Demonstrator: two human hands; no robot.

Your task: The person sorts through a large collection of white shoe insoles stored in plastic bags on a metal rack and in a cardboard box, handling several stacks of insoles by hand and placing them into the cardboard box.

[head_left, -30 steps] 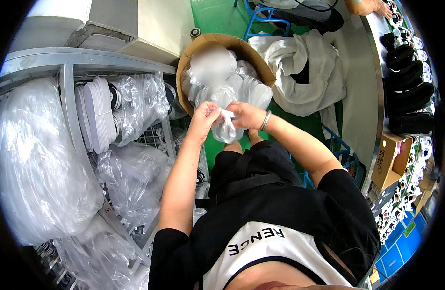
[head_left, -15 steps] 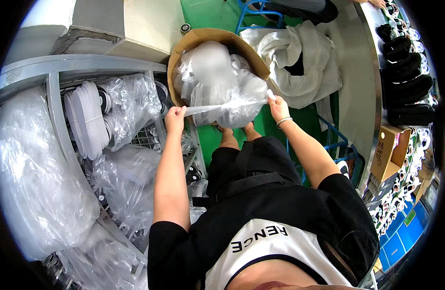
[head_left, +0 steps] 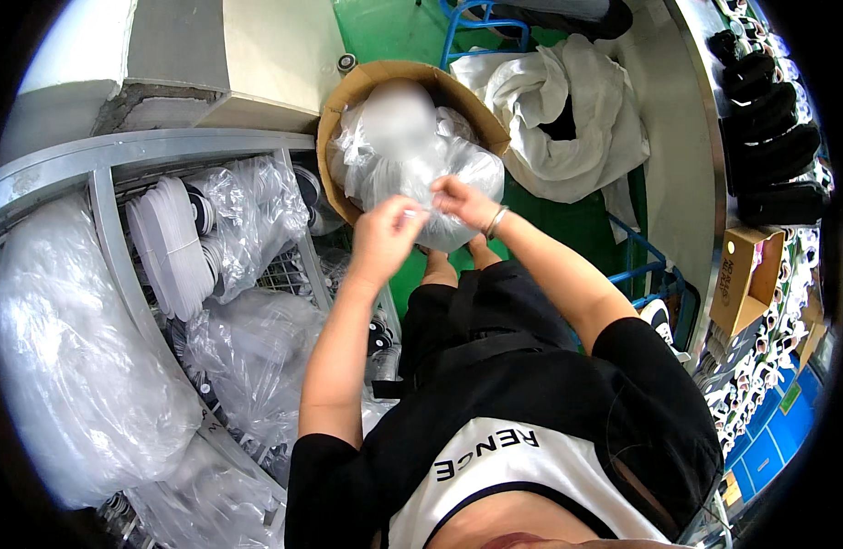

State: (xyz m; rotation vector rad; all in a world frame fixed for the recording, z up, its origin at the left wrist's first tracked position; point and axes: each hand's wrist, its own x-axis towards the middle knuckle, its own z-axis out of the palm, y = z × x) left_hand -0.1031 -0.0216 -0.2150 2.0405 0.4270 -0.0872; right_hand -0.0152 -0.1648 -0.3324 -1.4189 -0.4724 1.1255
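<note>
Green floor [head_left: 376, 23], plastic bag [head_left: 421, 174] pinched between left hand [head_left: 385, 240], right hand [head_left: 463, 201]

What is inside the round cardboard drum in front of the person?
The cardboard drum is filled with crumpled clear plastic bags. The left hand and right hand hold one bag over it. Anything deeper in the drum is covered.

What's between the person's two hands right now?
In the head view, a clear plastic bag spans the short gap between the left hand and the right hand; both pinch it above the round cardboard bin.
</note>
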